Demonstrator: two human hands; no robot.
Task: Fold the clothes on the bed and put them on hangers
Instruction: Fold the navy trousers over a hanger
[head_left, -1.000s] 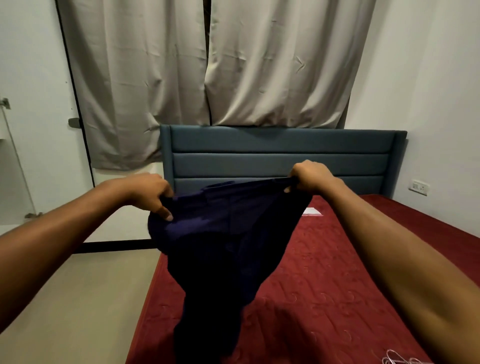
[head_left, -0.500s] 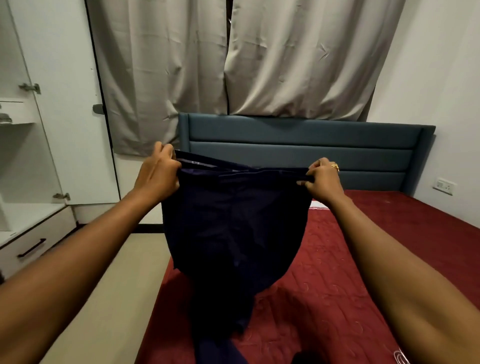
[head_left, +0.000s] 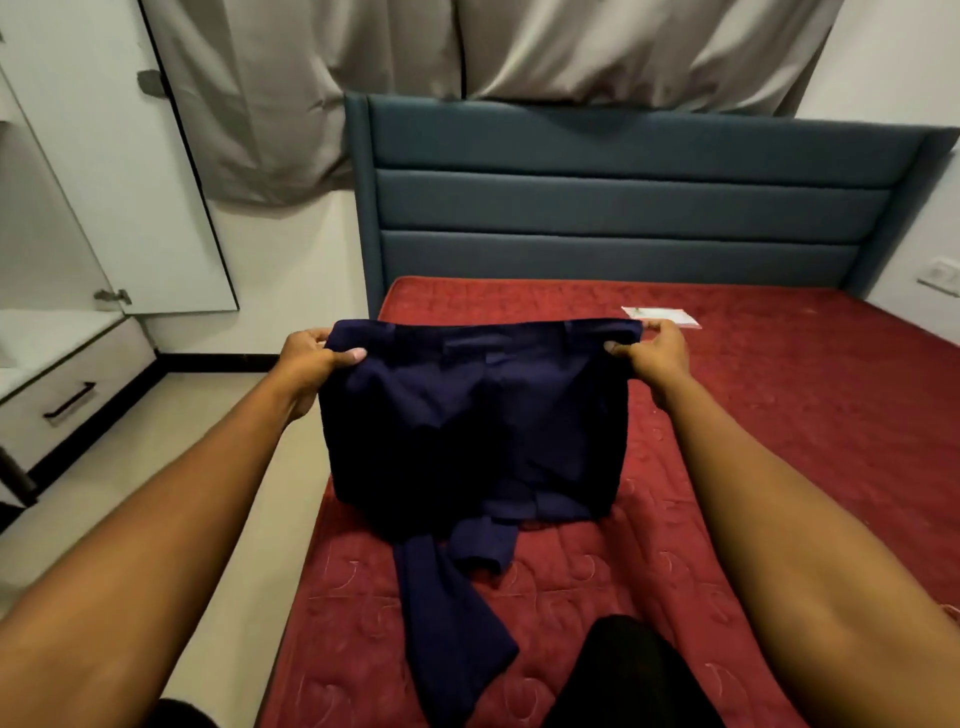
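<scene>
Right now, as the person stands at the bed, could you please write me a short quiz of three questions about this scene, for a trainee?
1. True or false: the left hand and the right hand each grip one end of the top edge of the navy trousers.
2. Choose one. The lower end of the trousers: A) lies on the red mattress; B) hangs free in the air; C) is rolled up inside the hands.
3. Fill the gap: beyond the right hand, a flat ____ packet lies on the mattress.

Key: 1 true; 2 A; 3 white.
</scene>
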